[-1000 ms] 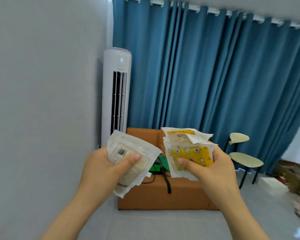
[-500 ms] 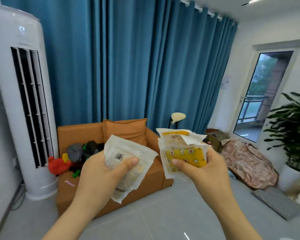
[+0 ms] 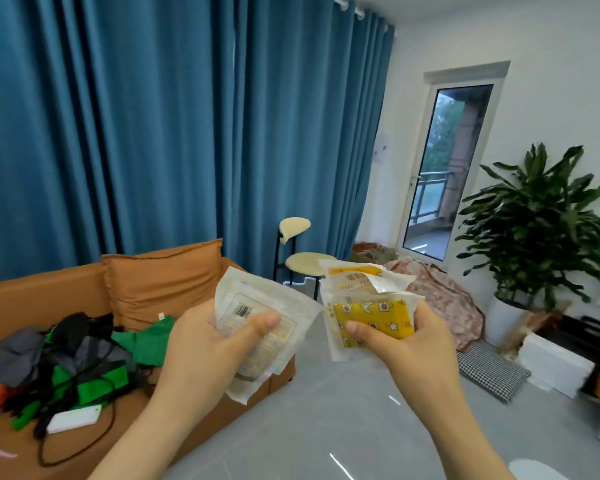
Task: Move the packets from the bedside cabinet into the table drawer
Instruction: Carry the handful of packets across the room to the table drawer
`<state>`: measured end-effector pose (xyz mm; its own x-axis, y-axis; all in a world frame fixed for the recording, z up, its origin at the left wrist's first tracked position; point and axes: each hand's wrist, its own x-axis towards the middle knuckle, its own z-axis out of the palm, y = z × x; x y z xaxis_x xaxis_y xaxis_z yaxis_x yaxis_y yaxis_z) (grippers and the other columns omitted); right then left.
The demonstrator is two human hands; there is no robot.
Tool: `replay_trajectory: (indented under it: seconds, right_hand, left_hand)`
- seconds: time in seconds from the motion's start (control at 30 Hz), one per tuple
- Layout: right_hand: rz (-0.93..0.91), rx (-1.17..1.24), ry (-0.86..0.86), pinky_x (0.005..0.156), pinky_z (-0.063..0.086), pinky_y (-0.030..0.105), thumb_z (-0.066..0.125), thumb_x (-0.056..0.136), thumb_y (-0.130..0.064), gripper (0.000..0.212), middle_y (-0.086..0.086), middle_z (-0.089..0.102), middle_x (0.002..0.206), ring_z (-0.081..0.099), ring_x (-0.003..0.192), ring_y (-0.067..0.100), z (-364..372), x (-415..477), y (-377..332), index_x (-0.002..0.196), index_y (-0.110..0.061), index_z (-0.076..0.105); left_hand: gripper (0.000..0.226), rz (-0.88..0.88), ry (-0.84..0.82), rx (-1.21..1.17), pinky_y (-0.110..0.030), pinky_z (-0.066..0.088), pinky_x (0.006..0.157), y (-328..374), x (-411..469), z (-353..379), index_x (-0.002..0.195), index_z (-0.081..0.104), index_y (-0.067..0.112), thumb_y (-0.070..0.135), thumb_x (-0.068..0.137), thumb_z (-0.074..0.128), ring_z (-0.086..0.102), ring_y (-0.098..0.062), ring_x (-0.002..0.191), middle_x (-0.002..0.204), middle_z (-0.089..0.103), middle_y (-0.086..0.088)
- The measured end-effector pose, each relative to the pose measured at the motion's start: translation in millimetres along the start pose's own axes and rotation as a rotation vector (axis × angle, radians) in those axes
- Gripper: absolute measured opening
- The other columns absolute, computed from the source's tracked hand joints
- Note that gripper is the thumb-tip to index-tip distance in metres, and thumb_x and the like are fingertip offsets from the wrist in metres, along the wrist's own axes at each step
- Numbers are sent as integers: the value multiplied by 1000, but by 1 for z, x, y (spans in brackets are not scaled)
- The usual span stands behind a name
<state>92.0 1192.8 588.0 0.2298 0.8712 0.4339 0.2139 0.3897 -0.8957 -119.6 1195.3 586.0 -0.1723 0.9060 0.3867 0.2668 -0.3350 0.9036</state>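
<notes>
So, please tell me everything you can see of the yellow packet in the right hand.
The yellow packet is a flat pouch with clear, crinkled plastic edges and egg, moon and star drawings. It lies frontmost in a stack of packets, held in the air, facing the camera. The right hand grips it, thumb on its lower left corner.

Left hand (image 3: 201, 344): gripping a white barcoded plastic packet (image 3: 257, 327), thumb pressing on its front.
Right hand (image 3: 406, 344): holding yellow-and-white plastic packets (image 3: 371, 306), thumb lying across them.
Forearms (image 3: 146, 427): reaching forward, bare, apart.
</notes>
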Motion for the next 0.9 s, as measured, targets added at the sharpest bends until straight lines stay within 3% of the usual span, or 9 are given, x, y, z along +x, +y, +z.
replay_trajectory:
  seconds: [0.17,0.37,0.47,0.53,0.67,0.9]
  right_hand:
    - [46,-31,80,53,49,10,84,65,-4,34,-18,72,75,67,66,0,-13,49,40,82,-26,65]
    - [92,-80,214,55,51,11,85,65,-5,33,-16,73,76,68,68,3,-12,106,93,83,-25,66]
    - [129,-113,285,62,58,25,85,64,-4,32,-8,74,78,70,72,12,-3,132,121,82,-24,67]
    - [173,-136,335,65,58,32,84,64,-3,31,-2,74,77,70,73,20,4,148,139,81,-21,67]
    - [275,-168,433,57,55,21,83,65,-2,24,0,74,73,70,70,19,4,169,173,79,-15,68]
    - [434,-245,590,54,53,16,83,66,-6,26,-6,74,72,69,66,11,-23,194,231,83,-18,68]
  left_hand:
    - [6,-5,-72,-35,-7,46,48,-28,54,49,74,72,20,23,74,76,67,6,63,69,72,19]
    - [6,-21,-175,-108,-11,49,50,-70,131,103,79,72,22,26,76,75,69,3,68,74,73,18]
    - [8,-47,-254,-137,-17,52,55,-94,168,132,80,73,25,29,75,75,70,1,69,75,74,17]
    - [8,-78,-309,-152,-12,50,50,-110,192,150,79,73,24,29,74,76,69,2,67,73,73,17]
    - [13,-120,-393,-131,-13,46,46,-141,237,183,75,73,21,33,74,76,67,2,63,69,73,14]
    - [14,-238,-610,-89,-21,46,48,-185,265,276,68,71,21,31,74,77,65,1,55,61,70,18]
